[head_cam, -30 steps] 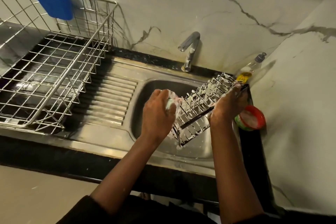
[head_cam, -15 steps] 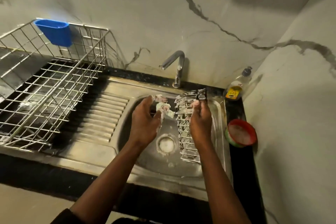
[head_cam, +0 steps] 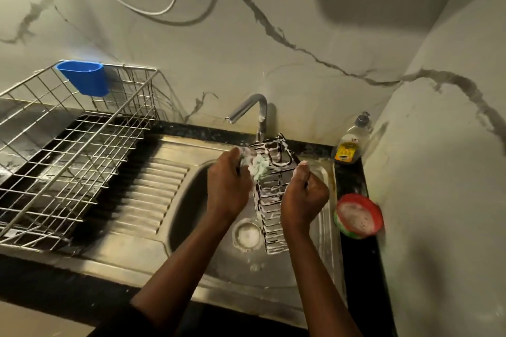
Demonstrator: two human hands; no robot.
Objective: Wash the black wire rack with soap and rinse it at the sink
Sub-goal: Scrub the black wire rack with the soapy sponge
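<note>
The foam-coated black wire rack (head_cam: 273, 197) is held over the stainless-steel sink basin (head_cam: 186, 200), presumably so suds drain there. It is steadied by the right hand (head_cam: 304, 200), which is clenched on its right side. A pale green sponge (head_cam: 258, 167), clutched in the left hand (head_cam: 228, 186), is pressed against its far end.

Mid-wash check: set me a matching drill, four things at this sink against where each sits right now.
1 wire rack
2 sponge
3 blue cup
4 red bowl

A hooked on the drying basket's rim
B gripped by the right hand over the sink
C on the counter right of the sink
D held in the left hand against the rack

Pairs: 1-B; 2-D; 3-A; 4-C
</note>
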